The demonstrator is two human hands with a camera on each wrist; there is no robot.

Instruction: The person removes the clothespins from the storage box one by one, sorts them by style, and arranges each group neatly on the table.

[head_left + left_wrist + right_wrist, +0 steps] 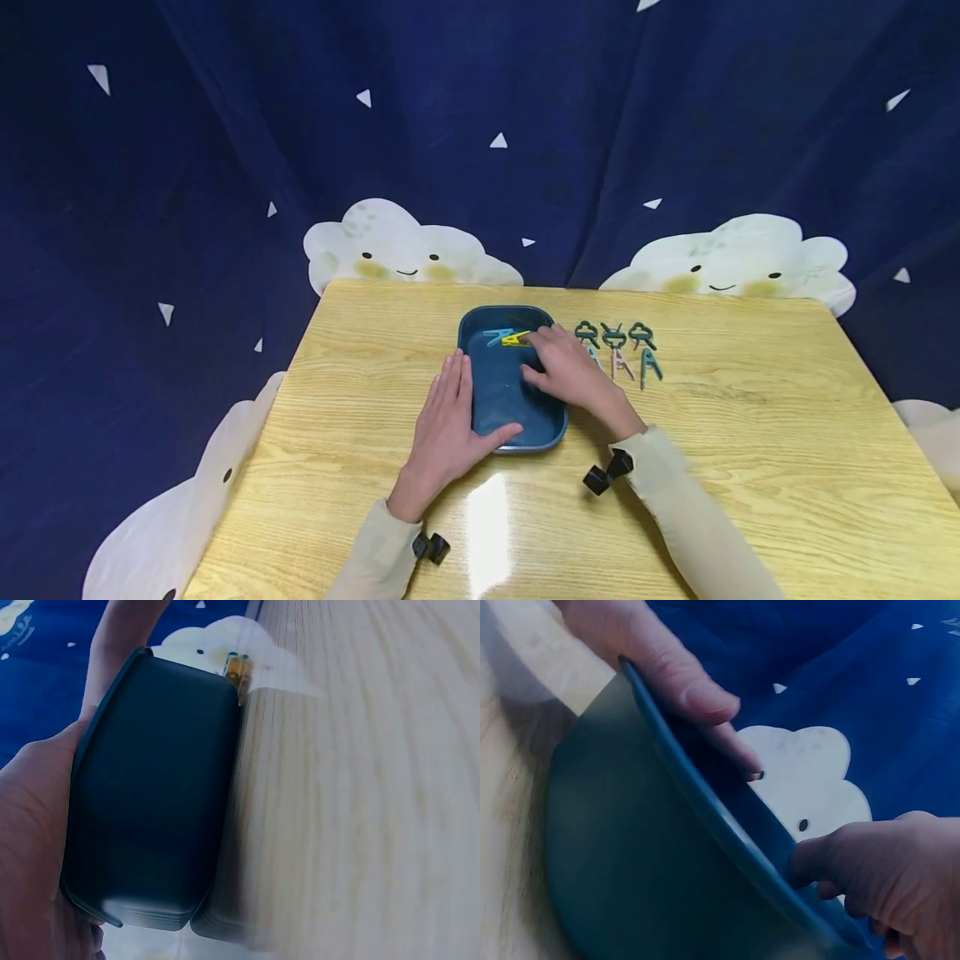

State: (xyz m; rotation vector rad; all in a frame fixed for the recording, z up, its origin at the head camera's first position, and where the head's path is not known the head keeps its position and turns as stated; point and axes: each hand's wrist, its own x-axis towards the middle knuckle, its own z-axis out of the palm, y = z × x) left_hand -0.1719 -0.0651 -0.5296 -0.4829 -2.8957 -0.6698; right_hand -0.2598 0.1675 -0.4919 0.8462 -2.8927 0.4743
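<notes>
A dark teal plastic bin [512,448] stands on the wooden table. Along its left rim my left hand [446,425] rests with straight fingers, its thumb lying over the near rim. My right hand [570,371] reaches over the right wall into the bin. Its index fingertip is at a yellow clothespin [514,339], with the thumb held apart and the other fingers bent. A light blue clothespin [497,336] lies beside the yellow one on the bin's floor. In the right wrist view the bin's wall [652,840] hides the clothespins.
Right of the bin, three dark green shaped clips [641,335] lie in a row. Below them are a pink clothespin [619,363], a teal clothespin [650,367] and a light blue one partly behind my right hand. A dark blue curtain [480,192] hangs behind the table.
</notes>
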